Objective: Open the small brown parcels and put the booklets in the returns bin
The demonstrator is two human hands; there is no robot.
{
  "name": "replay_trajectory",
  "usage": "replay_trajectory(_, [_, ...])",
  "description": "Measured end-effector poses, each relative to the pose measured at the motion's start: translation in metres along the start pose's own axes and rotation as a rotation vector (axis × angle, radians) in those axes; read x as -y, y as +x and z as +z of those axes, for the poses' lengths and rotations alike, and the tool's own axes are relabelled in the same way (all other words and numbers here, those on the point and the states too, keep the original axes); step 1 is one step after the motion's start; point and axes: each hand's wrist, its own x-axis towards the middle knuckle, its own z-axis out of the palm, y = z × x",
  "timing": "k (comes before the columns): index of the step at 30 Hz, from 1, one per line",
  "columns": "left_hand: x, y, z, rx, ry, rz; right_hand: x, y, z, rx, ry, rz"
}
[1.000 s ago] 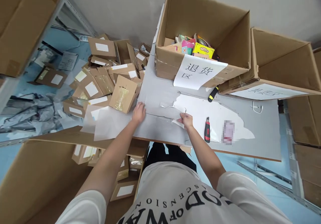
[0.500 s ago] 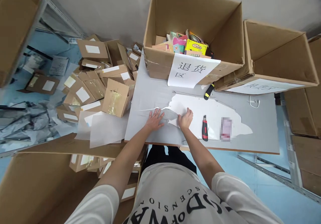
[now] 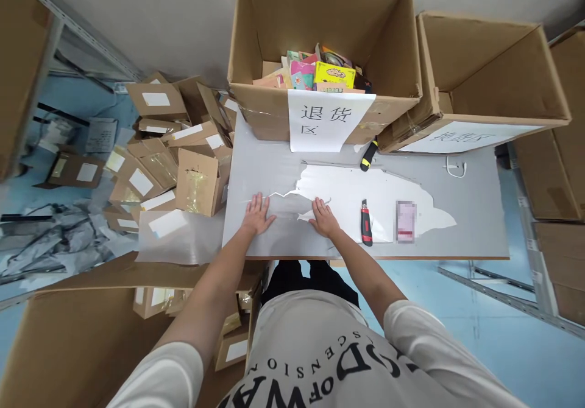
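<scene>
My left hand [image 3: 258,214] lies flat on the grey table covering [image 3: 262,164], fingers spread, just below a thin torn line. My right hand [image 3: 324,218] rests palm down at the left part of a bare white patch [image 3: 351,182], where the covering has a ragged edge. Its fingers are stretched out, and nothing shows in either hand. To the right of it lies a red and black utility knife [image 3: 366,223]. Beyond that is a pinkish rectangular thing [image 3: 405,222], blurred out. A yellow and black tool handle [image 3: 368,154] lies near the boxes.
A large cardboard box [image 3: 265,106] with colourful small packs stands at the back, a paper sign on its front. Another open box [image 3: 493,73] stands right of it. Small cartons [image 3: 196,179] are heaped at the left. A white cord loop [image 3: 456,165] lies at the right.
My left hand has slid left along the covering. My right hand has gone from curled fingers at the torn edge to lying flat. The view has shifted a little.
</scene>
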Motion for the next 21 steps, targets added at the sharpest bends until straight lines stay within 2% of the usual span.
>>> replay_trajectory(4, [0.036,-0.009,-0.007,-0.008,-0.027,-0.333,-0.021,-0.022,-0.006,-0.052,0.015,0.162])
replay_trajectory(6, [0.049,-0.012,-0.01,-0.053,-0.054,-0.463,-0.027,-0.032,-0.01,-0.087,0.031,0.21])
replay_trajectory(7, [0.052,-0.013,-0.011,-0.076,-0.069,-0.503,-0.03,-0.037,-0.013,-0.103,0.043,0.208])
replay_trajectory(9, [0.05,-0.017,-0.011,-0.109,-0.076,-0.476,-0.039,-0.053,-0.02,-0.144,0.07,0.174])
replay_trajectory(11, [0.035,-0.022,-0.009,-0.143,-0.09,-0.432,-0.056,-0.076,-0.027,-0.222,0.087,0.181])
replay_trajectory(12, [0.024,-0.026,-0.007,-0.16,-0.105,-0.411,-0.067,-0.089,-0.03,-0.28,0.091,0.229])
replay_trajectory(14, [-0.005,-0.038,-0.001,-0.188,-0.149,-0.363,-0.097,-0.12,-0.033,-0.416,0.096,0.417])
replay_trajectory(16, [-0.039,-0.053,0.008,-0.197,-0.201,-0.265,-0.132,-0.151,-0.033,-0.532,0.12,0.678])
replay_trajectory(18, [-0.071,-0.073,0.02,-0.201,-0.251,-0.16,-0.164,-0.175,-0.03,-0.579,0.144,0.853])
replay_trajectory(21, [-0.112,-0.106,0.039,-0.202,-0.324,-0.075,-0.197,-0.194,-0.023,-0.565,0.125,0.876])
